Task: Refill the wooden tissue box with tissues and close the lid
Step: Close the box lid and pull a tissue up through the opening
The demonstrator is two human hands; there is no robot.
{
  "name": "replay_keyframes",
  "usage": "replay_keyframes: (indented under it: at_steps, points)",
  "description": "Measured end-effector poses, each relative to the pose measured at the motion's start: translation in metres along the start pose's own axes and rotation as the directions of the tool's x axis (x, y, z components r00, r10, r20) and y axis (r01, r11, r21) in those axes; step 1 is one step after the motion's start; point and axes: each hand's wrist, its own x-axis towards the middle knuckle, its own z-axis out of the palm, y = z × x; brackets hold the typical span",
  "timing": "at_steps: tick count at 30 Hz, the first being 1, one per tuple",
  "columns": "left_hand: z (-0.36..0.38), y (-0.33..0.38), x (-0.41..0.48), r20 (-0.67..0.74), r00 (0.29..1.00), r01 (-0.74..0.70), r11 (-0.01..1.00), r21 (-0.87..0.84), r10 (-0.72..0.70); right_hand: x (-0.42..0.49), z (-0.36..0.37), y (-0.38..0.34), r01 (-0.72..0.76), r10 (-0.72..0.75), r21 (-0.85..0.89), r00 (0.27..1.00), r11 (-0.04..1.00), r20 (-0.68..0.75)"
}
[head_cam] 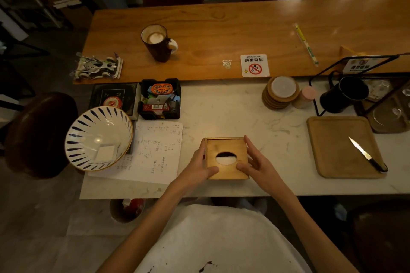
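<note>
The square wooden tissue box (226, 168) stands on the white marble table near its front edge, with its lid on top. White tissue (226, 160) shows through the lower half of the lid's oval hole. My left hand (200, 165) grips the box's left side, thumb on the lid's near left corner. My right hand (255, 162) holds the right side, fingers along the edge and thumb on the lid near the hole.
A striped bowl (97, 137) holding a white square and a written sheet of paper (155, 150) lie left of the box. A wooden board (332, 146) with a knife (366, 154) lies to the right. Coasters (280, 92), a black mug (343, 95) and a black box of small items (159, 98) stand behind.
</note>
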Motion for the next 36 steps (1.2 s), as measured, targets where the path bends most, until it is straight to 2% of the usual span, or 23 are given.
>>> replay_keyframes:
  at_steps: [6,8,10,11,12,14,18,25,36]
  points:
    - [0.008,-0.006,0.003,-0.087,0.996,-0.028,0.998,0.056,0.032,-0.002,0.005,0.006,0.011,-0.016,-0.125,0.999,0.992,-0.044]
    - [0.007,-0.008,0.003,-0.086,0.996,-0.031,0.998,0.056,0.036,-0.001,0.009,0.001,0.022,-0.078,-0.346,0.986,0.938,-0.149]
    - [0.007,-0.007,0.002,-0.081,0.996,-0.029,0.999,0.045,0.032,0.005,0.014,-0.008,0.123,-0.355,-0.693,0.913,0.71,-0.202]
    - [0.006,-0.007,0.001,-0.084,0.996,-0.028,0.999,0.044,0.032,0.009,0.019,-0.013,0.184,-0.479,-0.795,0.865,0.579,-0.149]
    - [0.007,-0.006,0.001,-0.087,0.995,-0.036,0.998,0.045,0.04,0.013,0.025,-0.019,0.216,-0.532,-0.849,0.842,0.481,-0.088]
    - [0.007,-0.007,0.002,-0.097,0.994,-0.045,0.998,0.05,0.05,0.021,0.038,-0.027,0.224,-0.525,-0.908,0.851,0.353,0.006]
    - [0.007,-0.007,0.004,-0.103,0.993,-0.06,0.997,0.041,0.064,0.03,0.053,-0.033,0.183,-0.457,-0.96,0.887,0.213,0.067]
    - [0.009,-0.008,0.003,-0.113,0.989,-0.087,0.996,0.032,0.091,0.026,0.06,-0.031,0.066,-0.441,-0.966,0.896,0.249,-0.053]
    - [0.009,-0.008,0.004,-0.114,0.991,-0.067,0.996,0.05,0.072,0.027,0.064,-0.03,-0.002,-0.42,-0.947,0.896,0.321,-0.144]
